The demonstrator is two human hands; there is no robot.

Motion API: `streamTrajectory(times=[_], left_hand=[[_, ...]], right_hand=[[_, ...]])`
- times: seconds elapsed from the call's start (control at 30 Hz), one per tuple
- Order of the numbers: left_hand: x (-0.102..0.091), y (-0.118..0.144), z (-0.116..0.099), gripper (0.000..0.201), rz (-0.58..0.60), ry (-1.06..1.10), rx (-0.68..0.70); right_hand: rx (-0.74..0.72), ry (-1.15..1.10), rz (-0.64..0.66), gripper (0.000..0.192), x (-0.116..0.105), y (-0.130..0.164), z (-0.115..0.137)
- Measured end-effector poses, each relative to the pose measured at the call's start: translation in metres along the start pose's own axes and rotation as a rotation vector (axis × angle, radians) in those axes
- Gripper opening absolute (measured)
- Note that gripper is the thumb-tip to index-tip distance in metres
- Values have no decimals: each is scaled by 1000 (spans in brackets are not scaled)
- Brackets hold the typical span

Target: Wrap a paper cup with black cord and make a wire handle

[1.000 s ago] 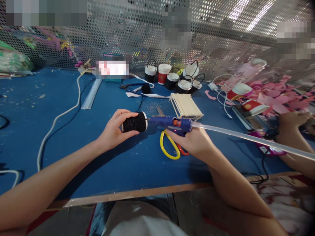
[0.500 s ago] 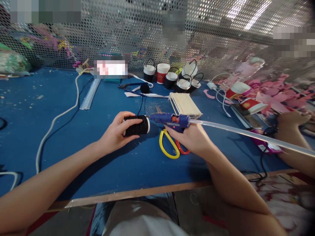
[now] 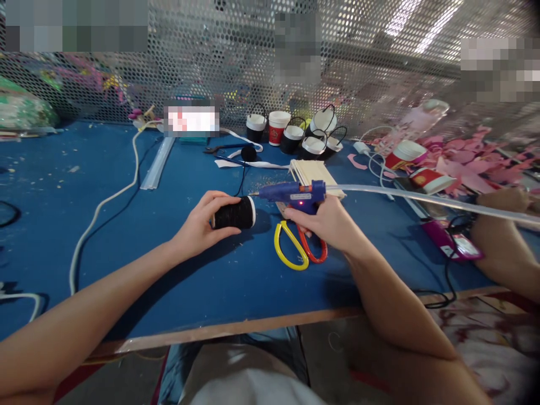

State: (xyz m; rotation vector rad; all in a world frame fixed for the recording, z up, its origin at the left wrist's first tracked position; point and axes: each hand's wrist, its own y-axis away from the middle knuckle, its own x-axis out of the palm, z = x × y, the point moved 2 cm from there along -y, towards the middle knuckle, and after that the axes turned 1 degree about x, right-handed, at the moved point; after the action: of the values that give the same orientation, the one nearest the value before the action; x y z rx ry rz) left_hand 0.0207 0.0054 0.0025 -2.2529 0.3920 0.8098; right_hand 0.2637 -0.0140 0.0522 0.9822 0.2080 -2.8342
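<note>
My left hand (image 3: 205, 223) is closed around a paper cup wrapped in black yarn (image 3: 233, 214), held on its side with the white rim facing right. From the cup a black strand runs back to a small ball of black yarn (image 3: 248, 152). My right hand (image 3: 333, 222) grips a blue glue gun (image 3: 287, 192) with a small lit red light. A long clear glue stick (image 3: 392, 195) trails from its rear to the right. The nozzle is close to the cup's upper rim; whether it touches I cannot tell. Below the gun lie scissors with yellow and red handles (image 3: 291, 250).
Behind stand several black-wrapped cups with handles (image 3: 292, 139) and a red paper cup (image 3: 278, 128). A frame of pale sticks (image 3: 323, 171) lies behind the gun. Clear glue sticks (image 3: 158, 163) and a white cable (image 3: 107, 197) are left. Another person's arm (image 3: 504, 236) rests right, near pink petals (image 3: 468, 160).
The glue gun has risen slightly and shifted left, its nozzle now nearer the cup's upper rim. The cup has turned a little in my left hand, whose index finger has drawn back.
</note>
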Motion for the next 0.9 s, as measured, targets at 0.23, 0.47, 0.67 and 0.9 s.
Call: streamTrajectory(times=[0.23,0.47,0.67,0.9], left_hand=[[1,1,13,51,-90,121,-144],[0,0,12,53,-99,139,-210],[-2,-1,7,52,-84,96,-179],[-1,0,1,51,-76,50,-78]], right_hand=[[24,-39,-193,31,-22,-19,-15],[249,566,-386,43,-51,-54,-43],[320,717,-378,49,-50,-68,-65],[229,845,-544,42,-36,-57,-39]])
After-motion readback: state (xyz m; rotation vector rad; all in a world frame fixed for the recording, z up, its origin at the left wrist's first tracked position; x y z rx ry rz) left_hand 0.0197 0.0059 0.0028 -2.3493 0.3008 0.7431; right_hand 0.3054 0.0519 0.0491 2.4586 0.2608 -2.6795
